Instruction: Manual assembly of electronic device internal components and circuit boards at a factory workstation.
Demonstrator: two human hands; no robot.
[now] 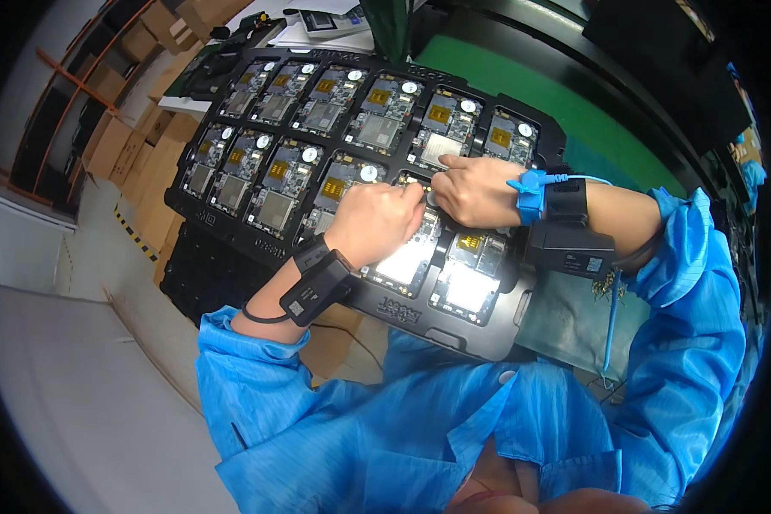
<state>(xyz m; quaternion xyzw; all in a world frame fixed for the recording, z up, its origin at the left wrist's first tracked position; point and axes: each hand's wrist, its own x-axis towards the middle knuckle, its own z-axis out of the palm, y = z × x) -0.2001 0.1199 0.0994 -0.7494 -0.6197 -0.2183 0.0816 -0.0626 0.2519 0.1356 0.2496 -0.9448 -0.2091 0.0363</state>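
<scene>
A black moulded tray (514, 338) holds several green-black circuit boards in two rows of pockets. Each board, such as the circuit board (377, 128) in the far row, has a silver shield, gold contacts and a round white disc. My left hand (375, 221) is closed, thumb and fingers bent together over a near-row circuit board (403, 261). Just right of it, my right hand (478, 190) has its fingers curled over the same board's far end, its index finger reaching toward the neighbouring silver shield. What the fingertips hold, if anything, is hidden. Bright glare covers part of the near boards.
A blue wrist strap (532, 197) with a cord sits on my right wrist. Black devices are strapped to both forearms. Green matting (488, 68) lies beyond the tray, beside a dark machine rail. Cardboard boxes (111, 146) stand on the left.
</scene>
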